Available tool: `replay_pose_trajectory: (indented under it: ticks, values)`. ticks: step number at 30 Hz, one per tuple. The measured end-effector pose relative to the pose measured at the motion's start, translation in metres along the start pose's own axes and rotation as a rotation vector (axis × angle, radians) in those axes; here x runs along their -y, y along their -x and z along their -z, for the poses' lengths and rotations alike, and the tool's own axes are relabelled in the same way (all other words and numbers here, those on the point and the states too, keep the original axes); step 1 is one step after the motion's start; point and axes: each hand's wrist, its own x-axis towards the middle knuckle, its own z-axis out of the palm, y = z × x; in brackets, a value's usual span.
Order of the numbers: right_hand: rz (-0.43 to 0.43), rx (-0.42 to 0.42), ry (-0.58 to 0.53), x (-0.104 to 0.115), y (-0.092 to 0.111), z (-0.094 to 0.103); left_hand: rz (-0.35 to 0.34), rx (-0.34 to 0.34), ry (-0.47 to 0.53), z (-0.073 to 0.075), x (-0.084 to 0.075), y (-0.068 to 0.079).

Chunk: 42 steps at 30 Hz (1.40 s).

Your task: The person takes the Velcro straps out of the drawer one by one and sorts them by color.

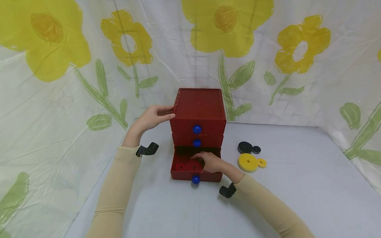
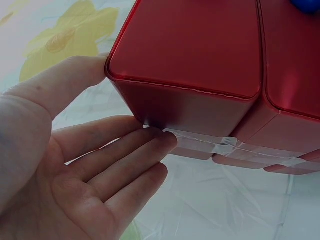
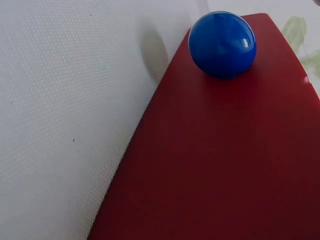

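A red chest (image 1: 200, 104) with three stacked drawers stands on the table, each drawer with a blue knob. Its bottom drawer (image 1: 182, 175) is pulled out; the drawer front (image 3: 215, 150) and its blue knob (image 3: 222, 45) fill much of the right wrist view. Inside lie a large red disc (image 1: 193, 165) and a smaller red disc (image 1: 180, 167), each with a centre hole. My right hand (image 1: 212, 162) reaches into the drawer, fingers and thumb bent around the large disc. My left hand (image 2: 95, 165) rests its straight fingertips against the chest's upper left side, thumb near the front corner.
Right of the chest lie a large black disc (image 1: 245, 147), a small black disc (image 1: 256, 149), a large yellow disc (image 1: 248, 162) and a small yellow disc (image 1: 262, 162). A flowered curtain (image 1: 166, 43) hangs behind the pale table (image 1: 166, 208).
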Motion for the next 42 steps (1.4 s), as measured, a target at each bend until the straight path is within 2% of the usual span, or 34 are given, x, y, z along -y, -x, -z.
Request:
replay_pose_trajectory:
  ticks: [10,21,28,42]
  values:
    - [0.031,0.003,0.023,-0.003,-0.001,0.0,0.008,-0.015,-0.005,0.0,0.001,-0.001]
    - [0.107,-0.09,0.067,-0.008,0.006,0.007,0.005,-0.013,-0.002,-0.001,0.001,-0.001]
    - [0.09,-0.117,-0.023,-0.008,0.016,0.017,0.012,-0.013,0.007,-0.001,0.001,-0.001]
    - [0.064,-0.163,-0.108,-0.007,0.034,0.034,0.007,0.006,0.023,0.001,0.002,-0.001]
